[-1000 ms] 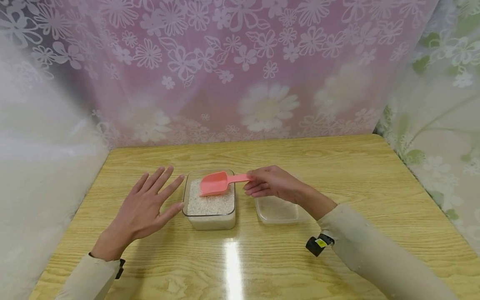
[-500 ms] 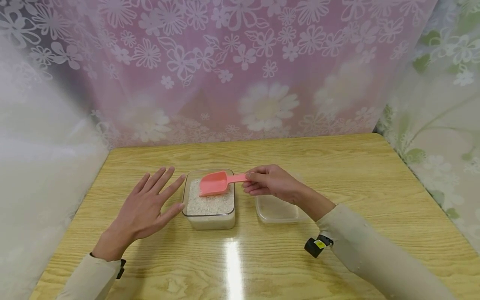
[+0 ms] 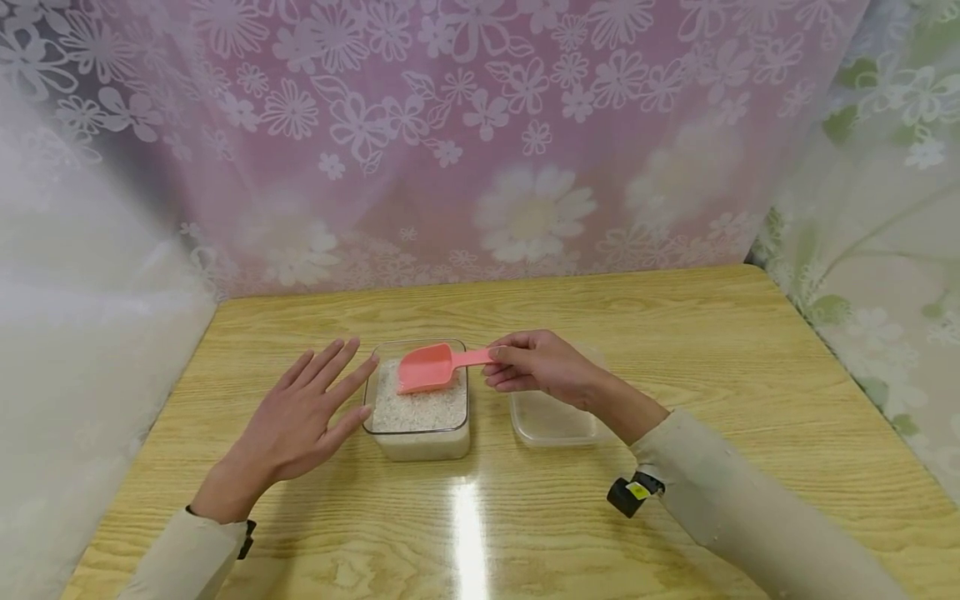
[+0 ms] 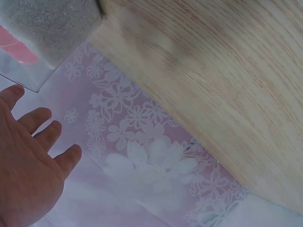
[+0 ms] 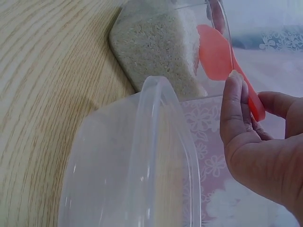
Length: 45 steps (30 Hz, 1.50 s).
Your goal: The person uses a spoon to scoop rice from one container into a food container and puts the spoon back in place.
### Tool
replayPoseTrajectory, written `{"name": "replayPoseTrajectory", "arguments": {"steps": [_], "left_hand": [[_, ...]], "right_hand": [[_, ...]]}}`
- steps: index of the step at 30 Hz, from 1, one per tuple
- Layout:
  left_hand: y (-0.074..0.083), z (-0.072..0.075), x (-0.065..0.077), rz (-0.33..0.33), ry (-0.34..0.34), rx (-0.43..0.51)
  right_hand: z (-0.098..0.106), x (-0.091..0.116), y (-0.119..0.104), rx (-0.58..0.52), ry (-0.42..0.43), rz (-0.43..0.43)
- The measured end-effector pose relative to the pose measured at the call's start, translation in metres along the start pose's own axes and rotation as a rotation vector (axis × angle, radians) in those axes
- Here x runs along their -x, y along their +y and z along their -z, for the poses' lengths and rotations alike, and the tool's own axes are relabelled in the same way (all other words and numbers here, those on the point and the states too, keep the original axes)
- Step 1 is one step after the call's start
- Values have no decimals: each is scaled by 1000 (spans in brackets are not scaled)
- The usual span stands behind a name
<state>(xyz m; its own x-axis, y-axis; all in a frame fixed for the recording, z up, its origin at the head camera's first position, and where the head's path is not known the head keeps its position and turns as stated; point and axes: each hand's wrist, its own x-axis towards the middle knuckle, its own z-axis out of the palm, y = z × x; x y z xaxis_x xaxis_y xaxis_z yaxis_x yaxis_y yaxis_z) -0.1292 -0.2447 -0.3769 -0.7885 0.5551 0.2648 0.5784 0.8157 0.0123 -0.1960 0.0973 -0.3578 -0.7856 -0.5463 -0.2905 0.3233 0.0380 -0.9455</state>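
Observation:
A clear square container (image 3: pixel 420 445) of rice (image 3: pixel 420 412) stands on the table. The pink scoop (image 3: pixel 427 367) lies with its bowl on the rice inside the rim, its handle reaching out over the right side. Thumb and fingers of my right hand (image 3: pixel 543 365) pinch the end of that handle; the right wrist view shows the pinch on the scoop (image 5: pixel 217 52) too. My left hand (image 3: pixel 296 421) is spread with straight fingers at the container's left side, fingertips close to the rim. Whether they touch it I cannot tell.
Beneath my right hand sits a second, translucent plastic container (image 3: pixel 557 421), just right of the rice; its walls (image 5: pixel 165 142) show large in the right wrist view. The wooden table (image 3: pixel 345 533) ends at the back against a floral curtain (image 3: pixel 450 167).
My left hand has shifted slightly right, nearer the rice container. The scoop and right hand stay almost in place, the right thumb a little further along the handle.

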Motion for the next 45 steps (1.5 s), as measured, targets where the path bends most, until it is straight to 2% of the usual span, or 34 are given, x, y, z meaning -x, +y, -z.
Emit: {"name": "replayPoseTrajectory", "arguments": {"steps": [15, 21, 26, 36, 45], "left_hand": [[-1, -3, 1, -23, -6, -3], [0, -4, 0, -40, 7, 0], [0, -6, -1, -47, 11, 3], [1, -5, -2, -59, 13, 5], [1, -5, -3, -65, 9, 10]], "right_hand": [[-4, -3, 2, -68, 8, -20], [-6, -4, 1, -108, 39, 6], [-10, -5, -4, -136, 60, 62], [-20, -7, -19, 2, 154, 156], [-28, -8, -26, 143, 222, 300]]}}
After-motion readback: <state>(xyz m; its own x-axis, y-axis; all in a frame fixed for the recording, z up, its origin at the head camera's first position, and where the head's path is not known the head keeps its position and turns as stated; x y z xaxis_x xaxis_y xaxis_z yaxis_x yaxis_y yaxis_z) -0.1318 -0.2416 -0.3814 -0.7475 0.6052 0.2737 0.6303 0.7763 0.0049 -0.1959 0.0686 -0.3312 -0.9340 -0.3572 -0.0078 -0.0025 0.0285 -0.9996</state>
